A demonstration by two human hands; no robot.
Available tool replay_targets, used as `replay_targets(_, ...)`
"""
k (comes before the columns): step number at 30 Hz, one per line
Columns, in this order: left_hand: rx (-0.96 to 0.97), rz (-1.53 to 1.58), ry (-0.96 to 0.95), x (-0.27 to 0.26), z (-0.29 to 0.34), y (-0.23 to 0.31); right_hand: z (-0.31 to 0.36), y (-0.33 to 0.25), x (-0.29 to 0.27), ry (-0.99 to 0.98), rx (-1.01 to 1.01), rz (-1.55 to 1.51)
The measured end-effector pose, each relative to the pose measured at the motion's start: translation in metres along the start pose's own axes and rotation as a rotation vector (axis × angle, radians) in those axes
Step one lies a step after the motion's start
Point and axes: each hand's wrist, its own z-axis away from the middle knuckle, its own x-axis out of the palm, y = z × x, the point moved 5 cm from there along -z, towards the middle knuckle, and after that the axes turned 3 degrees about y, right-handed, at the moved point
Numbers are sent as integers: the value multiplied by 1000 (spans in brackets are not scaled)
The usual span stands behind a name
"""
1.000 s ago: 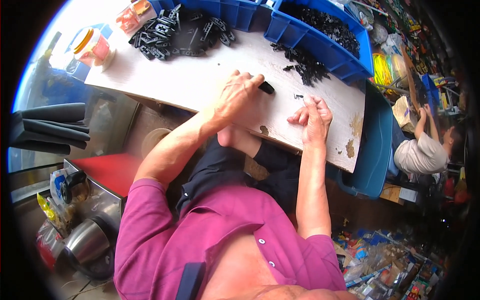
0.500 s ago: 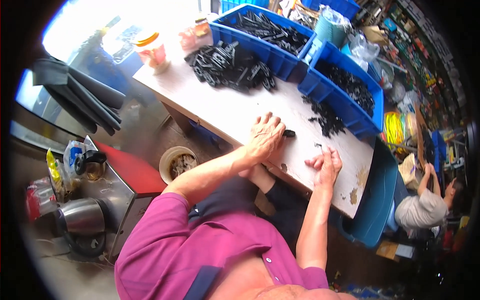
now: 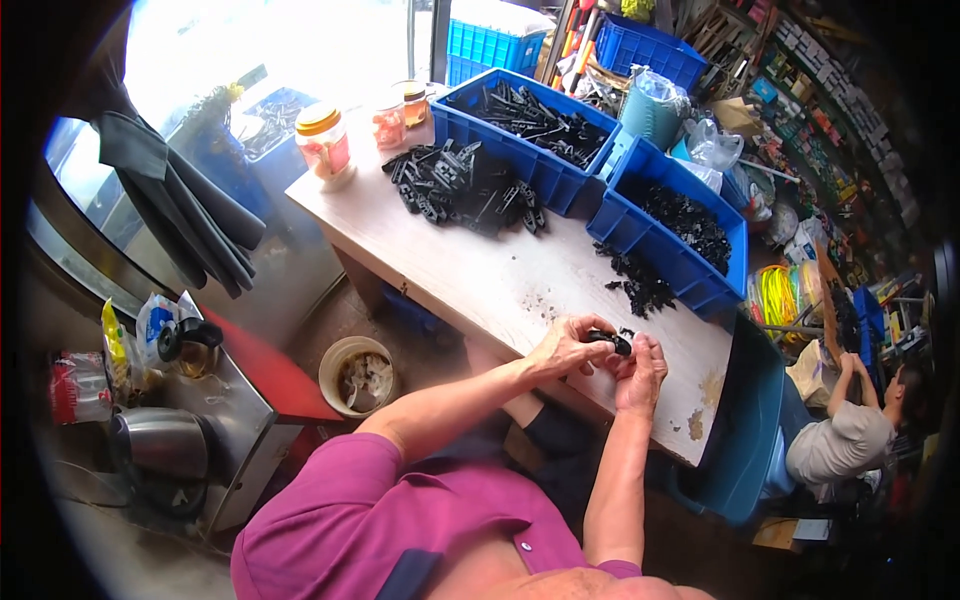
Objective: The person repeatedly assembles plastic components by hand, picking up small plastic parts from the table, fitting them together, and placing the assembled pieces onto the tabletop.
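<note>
Over the table's near edge, my two hands meet. My left hand (image 3: 567,347) is closed on a dark, elongated black plastic part (image 3: 610,343). Close against it, the fingers of my right hand (image 3: 641,375) pinch a small black plastic piece (image 3: 627,332) at the part's right end. Whether the two pieces are joined cannot be made out. Beyond my hands lies a small heap of little black pieces (image 3: 636,283). A bigger heap of long black plastic parts (image 3: 455,190) lies farther left on the table (image 3: 430,265).
Two blue bins (image 3: 560,190) of black parts stand along the table's far side. Jars (image 3: 322,150) stand at its far left corner. A waste bucket (image 3: 330,375) is on the floor at left, a teal tub (image 3: 745,440) at right. Another person (image 3: 840,435) works at far right.
My right hand has moved left with its small piece, up to the black part in my left hand. My left hand has turned and lifted the part off the tabletop. The view has shifted.
</note>
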Motion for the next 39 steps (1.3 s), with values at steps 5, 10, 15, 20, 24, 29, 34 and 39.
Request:
replay_targets(5, -104, -2, -36, 6, -6, 2, -1, 9, -14, -14, -35, 39)
replay_targets(10, -178, 15, -43, 6, -9, -1, -2, 6, -9, -31, 56, 63)
replay_targets(15, -223, 76, -20, -1, -13, 0, -2, 2, 1, -43, 71, 101)
replay_targets(20, -237, 17, -1, 2, -7, 13, -4, 4, -4, -65, 88, 140)
replay_targets(24, -378, 77, 100, 2, 0, 29, -1, -1, 4, -81, 80, 155)
replay_targets(29, -376, 69, 107, -1, -11, 14, -6, 4, 0, -81, 80, 152)
replay_targets(34, -350, 110, 126, -2, -16, 9, -7, 3, 0, -61, 73, 215)
replay_targets(39, -338, 61, 153, -2, -18, 12, -7, 1, 2, -58, 66, 191)
